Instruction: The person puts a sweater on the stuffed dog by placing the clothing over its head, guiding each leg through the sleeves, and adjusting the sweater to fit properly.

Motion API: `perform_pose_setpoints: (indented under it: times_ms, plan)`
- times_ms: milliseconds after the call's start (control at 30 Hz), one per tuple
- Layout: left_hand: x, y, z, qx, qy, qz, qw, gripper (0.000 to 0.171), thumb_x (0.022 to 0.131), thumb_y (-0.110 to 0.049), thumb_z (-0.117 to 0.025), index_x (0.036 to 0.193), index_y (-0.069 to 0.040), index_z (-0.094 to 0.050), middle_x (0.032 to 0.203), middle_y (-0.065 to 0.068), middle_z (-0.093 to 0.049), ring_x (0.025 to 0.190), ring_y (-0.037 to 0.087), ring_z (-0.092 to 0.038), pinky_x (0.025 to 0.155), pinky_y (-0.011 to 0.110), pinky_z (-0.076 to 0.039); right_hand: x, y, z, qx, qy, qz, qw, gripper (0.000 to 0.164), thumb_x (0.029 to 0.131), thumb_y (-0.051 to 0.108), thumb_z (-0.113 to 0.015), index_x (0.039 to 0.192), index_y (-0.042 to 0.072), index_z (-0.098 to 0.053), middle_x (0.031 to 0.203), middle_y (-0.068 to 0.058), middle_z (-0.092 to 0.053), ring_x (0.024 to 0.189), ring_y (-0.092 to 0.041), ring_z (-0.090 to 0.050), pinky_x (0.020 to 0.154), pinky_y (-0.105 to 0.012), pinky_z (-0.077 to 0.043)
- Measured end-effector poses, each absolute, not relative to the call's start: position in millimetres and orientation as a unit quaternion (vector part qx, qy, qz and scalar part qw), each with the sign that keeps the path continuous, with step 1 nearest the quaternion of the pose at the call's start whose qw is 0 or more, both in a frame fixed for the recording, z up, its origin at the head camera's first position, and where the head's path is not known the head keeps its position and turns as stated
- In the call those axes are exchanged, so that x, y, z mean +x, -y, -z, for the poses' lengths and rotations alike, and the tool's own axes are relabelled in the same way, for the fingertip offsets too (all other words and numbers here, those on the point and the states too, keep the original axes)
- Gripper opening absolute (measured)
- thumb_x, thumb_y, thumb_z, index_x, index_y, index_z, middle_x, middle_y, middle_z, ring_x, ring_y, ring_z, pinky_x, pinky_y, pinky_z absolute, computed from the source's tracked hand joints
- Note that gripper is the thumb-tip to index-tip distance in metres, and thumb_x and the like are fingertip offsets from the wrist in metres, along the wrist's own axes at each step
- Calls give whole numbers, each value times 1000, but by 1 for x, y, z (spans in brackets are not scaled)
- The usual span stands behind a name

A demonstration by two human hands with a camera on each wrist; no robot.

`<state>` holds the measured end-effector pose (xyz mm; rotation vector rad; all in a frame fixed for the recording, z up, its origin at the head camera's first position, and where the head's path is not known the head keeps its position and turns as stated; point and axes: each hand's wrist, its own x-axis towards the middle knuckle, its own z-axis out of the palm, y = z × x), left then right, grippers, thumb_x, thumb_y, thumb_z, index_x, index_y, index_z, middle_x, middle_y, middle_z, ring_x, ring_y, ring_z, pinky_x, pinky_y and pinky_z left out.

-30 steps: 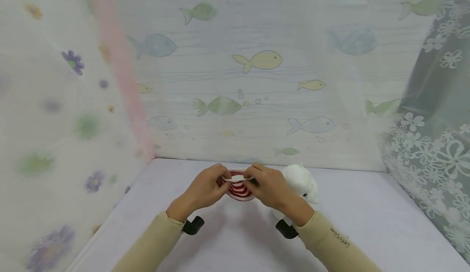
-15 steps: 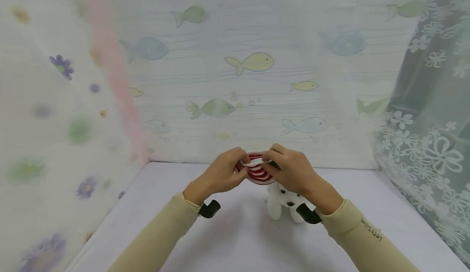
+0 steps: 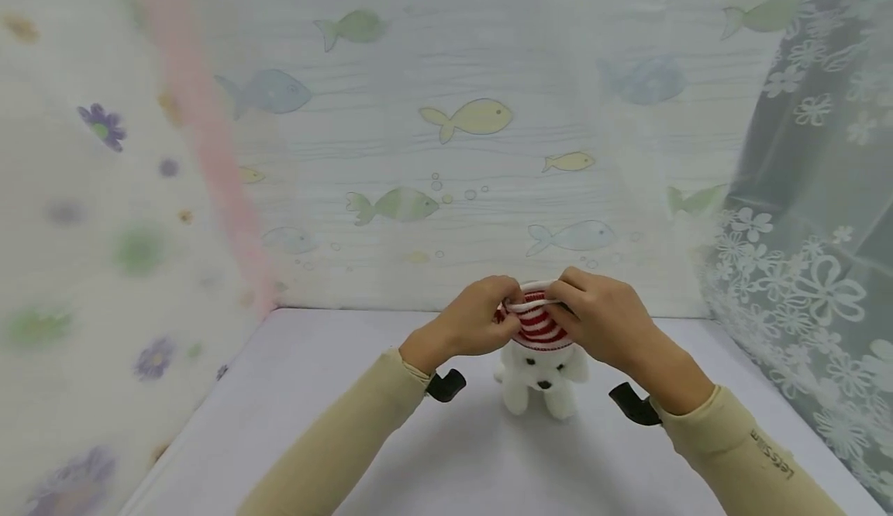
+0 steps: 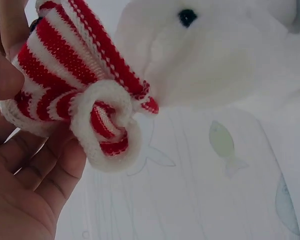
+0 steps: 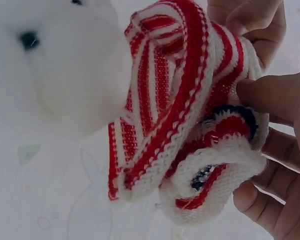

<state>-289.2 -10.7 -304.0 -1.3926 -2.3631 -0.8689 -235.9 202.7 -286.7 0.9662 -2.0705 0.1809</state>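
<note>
The small knitted sweater (image 3: 540, 322), red and white striped, is up in the air at the crown of the white toy dog (image 3: 544, 380), its hem just above the dog's eyes. From these angles you can't be sure whether the hem touches the fur or only hangs close in front of it.

Expect it to handle as light, soft and stretchy: it should give easily and not slip much, though loose stitches could snag. The rim on each side looks the best place to take hold, so that the opening stays wide and the rolled sleeve ends hang free.

Your left hand (image 3: 476, 318) pinches one side of the sweater between thumb and fingers, and your right hand (image 3: 605, 316) pinches the opposite side, with the white edge drawn between them.

Half a second ago the sweater was up and to the left of the dog, and your right wrist crowded its legs; now it sits in line with the head, and the eyes, nose and front legs all show below it.

The dog stands on the white desk (image 3: 446, 462), facing you, with the fish-print curtain (image 3: 481, 117) behind.
</note>
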Motion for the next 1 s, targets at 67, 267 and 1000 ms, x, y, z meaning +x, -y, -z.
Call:
perform_pose_setpoints:
  times_ms: [67,267,1000]
  plan:
    - [-290,7,307,-477,816,300,131,12,79,-2,-50,86,-12,-53,82,-1,-53,78,14,-48,65,21,-41,-236,-206,288,382,826,-67,408,17,75,4,-77,86,10,-66,79,2,-55,59,-9,-51,49,-24,-43]
    - [-295,-3,318,-477,823,278,134,12,80,-6,-52,88,-13,-57,80,-3,-53,76,10,-45,65,20,-39,-237,-218,300,338,867,-82,358,14,78,11,-77,87,12,-65,83,4,-57,60,-8,-53,49,-24,-43]
    - [-300,1,362,-464,839,235,158,28,87,-30,-65,107,-11,-59,102,-5,-59,101,11,-48,86,23,-42,-240,-236,352,249,927,-160,231,32,90,35,-66,112,12,-63,87,6,-63,64,-2,-51,57,-26,-45]
